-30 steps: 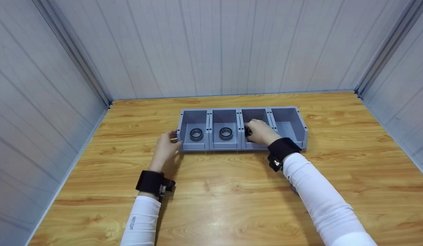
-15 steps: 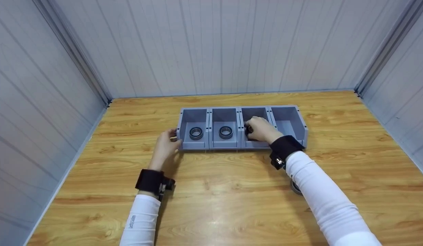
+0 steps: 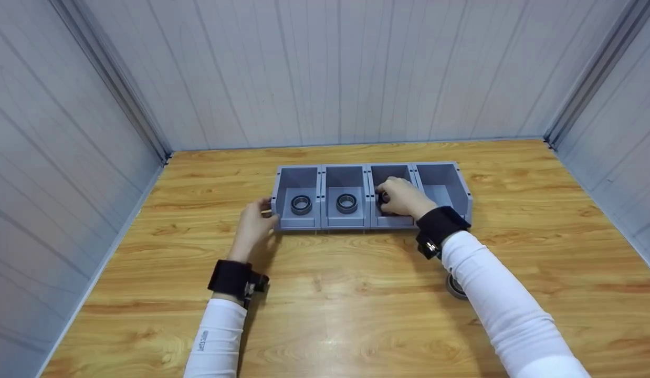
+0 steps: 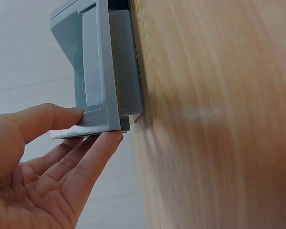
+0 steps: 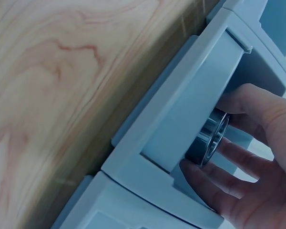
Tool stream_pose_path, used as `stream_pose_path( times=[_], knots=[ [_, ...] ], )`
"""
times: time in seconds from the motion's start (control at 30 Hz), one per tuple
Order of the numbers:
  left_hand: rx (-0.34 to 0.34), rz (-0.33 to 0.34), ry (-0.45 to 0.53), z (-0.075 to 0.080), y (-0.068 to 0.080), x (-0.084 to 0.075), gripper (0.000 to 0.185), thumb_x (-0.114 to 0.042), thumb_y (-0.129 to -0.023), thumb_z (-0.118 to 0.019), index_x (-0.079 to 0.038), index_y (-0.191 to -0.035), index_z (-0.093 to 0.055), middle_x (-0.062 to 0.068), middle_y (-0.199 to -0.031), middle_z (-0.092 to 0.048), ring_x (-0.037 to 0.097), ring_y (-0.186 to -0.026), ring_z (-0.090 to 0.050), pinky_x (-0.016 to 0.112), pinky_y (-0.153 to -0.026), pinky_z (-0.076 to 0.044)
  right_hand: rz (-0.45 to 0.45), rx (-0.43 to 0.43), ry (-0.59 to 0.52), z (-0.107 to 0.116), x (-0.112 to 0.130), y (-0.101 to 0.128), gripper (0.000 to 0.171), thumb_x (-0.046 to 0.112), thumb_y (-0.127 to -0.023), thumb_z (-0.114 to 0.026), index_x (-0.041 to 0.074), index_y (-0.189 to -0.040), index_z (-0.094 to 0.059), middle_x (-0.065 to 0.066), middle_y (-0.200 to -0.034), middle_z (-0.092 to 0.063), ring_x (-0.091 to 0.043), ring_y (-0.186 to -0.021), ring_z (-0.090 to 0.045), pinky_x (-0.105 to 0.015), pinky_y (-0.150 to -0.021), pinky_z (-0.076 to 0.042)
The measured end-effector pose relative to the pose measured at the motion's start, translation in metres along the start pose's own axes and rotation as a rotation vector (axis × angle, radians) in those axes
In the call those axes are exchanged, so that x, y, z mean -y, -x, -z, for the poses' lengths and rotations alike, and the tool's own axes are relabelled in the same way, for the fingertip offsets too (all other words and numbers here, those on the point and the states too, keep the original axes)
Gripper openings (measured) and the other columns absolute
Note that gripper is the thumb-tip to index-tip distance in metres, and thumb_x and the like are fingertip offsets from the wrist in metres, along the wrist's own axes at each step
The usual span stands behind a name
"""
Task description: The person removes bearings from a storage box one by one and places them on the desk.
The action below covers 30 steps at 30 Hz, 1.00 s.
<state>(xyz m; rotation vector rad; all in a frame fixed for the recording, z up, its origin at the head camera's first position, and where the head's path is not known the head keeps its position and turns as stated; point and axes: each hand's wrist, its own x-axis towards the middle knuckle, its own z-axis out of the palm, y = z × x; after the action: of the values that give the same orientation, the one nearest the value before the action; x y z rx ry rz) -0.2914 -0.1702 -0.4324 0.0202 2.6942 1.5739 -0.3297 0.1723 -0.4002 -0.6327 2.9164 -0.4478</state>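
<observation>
A row of joined grey bins (image 3: 345,223) stands on the table, and a ball bearing lies in each of the two leftmost ones, the first bearing (image 3: 301,205) and the second bearing (image 3: 346,203). My left hand (image 3: 254,223) pinches the outer left wall of the row; the left wrist view shows the thumb (image 4: 52,117) inside and the fingers outside. Inside the third bin, my right hand (image 3: 404,198) grips another ball bearing (image 5: 210,138) between thumb and fingers. Part of that bearing is hidden by the hand in the head view.
Another bearing (image 3: 455,287) lies on the wooden table (image 3: 325,304), partly covered by the right sleeve. No bearing shows in the rightmost bin (image 3: 438,194). Pale panel walls (image 3: 325,73) enclose the table at the back and sides.
My right hand has shifted slightly to the right within the third bin, and its forearm has moved right, uncovering more of the bearing on the table. My left hand keeps its place.
</observation>
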Motion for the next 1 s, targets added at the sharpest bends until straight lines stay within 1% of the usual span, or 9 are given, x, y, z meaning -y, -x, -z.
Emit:
stream_pose_path(
  times=[0.23,0.57,0.83,1.0],
  knots=[
    [0.008,-0.001,0.023,-0.001,-0.001,0.000,0.051,0.006,-0.093,-0.057,0.017,-0.142,-0.046,0.038,-0.139,-0.057,0.048,-0.130,-0.059,0.049,-0.113,-0.052,0.003,0.004,-0.005,0.002,-0.001,0.001,0.049,0.004,-0.085,-0.064,-0.009,-0.132,-0.063,-0.031,-0.130,-0.064,-0.044,-0.124,-0.060,-0.054,-0.111,-0.050],
    [0.000,-0.004,0.032,-0.002,0.000,0.000,0.051,0.008,-0.093,-0.057,0.017,-0.142,-0.046,0.038,-0.139,-0.057,0.049,-0.129,-0.060,0.048,-0.113,-0.052,-0.009,0.028,-0.009,0.008,0.001,0.002,0.048,0.005,-0.089,-0.065,-0.008,-0.135,-0.061,-0.030,-0.132,-0.063,-0.042,-0.124,-0.060,-0.052,-0.110,-0.051],
    [-0.003,-0.014,-0.002,-0.002,0.000,0.001,0.049,0.006,-0.093,-0.058,0.017,-0.140,-0.048,0.039,-0.137,-0.058,0.049,-0.128,-0.061,0.049,-0.111,-0.053,0.037,0.007,0.023,0.010,0.001,0.002,0.049,0.004,-0.085,-0.065,-0.009,-0.132,-0.063,-0.030,-0.129,-0.065,-0.041,-0.118,-0.061,-0.052,-0.104,-0.053],
    [-0.009,-0.007,0.003,-0.002,-0.001,0.002,0.049,0.006,-0.093,-0.058,0.017,-0.140,-0.048,0.038,-0.137,-0.059,0.049,-0.127,-0.061,0.049,-0.111,-0.054,0.050,0.003,0.018,0.012,0.000,0.003,0.048,0.002,-0.085,-0.065,-0.009,-0.131,-0.064,-0.029,-0.126,-0.066,-0.040,-0.114,-0.061,-0.052,-0.100,-0.054]
  ],
)
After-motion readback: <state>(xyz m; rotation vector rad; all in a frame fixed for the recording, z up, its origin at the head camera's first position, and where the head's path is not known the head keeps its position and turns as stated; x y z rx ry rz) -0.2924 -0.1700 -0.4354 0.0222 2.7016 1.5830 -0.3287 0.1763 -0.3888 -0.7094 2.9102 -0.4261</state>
